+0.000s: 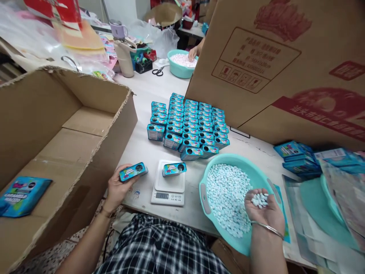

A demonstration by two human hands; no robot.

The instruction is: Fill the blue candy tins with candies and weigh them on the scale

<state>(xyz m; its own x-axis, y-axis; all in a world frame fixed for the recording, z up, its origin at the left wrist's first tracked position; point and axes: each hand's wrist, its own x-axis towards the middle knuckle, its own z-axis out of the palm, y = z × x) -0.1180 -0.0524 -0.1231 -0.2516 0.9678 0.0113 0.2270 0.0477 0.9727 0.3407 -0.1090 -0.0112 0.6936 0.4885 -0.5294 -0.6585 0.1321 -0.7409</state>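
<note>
My left hand (116, 186) grips a small blue candy box (131, 173) just left of the kitchen scale (169, 185). Another blue candy box (170, 169) rests on the scale's plate, its round dark hole at the top. Palm up, my right hand (265, 209) cups several small white candies (259, 200) over the right side of a turquoise basin (203, 194). Pale candies (228, 196) fill much of that basin. Beyond the scale stand rows of blue candy boxes (190, 125), packed close together.
An open cardboard box (114, 129) with a blue pouch (25, 196) inside is at left. A large printed carton (265, 68) stands at right, near blue packets (296, 156). Behind are scissors (157, 71), a tumbler (124, 57) and another person's hand (194, 52) in a second basin (180, 72).
</note>
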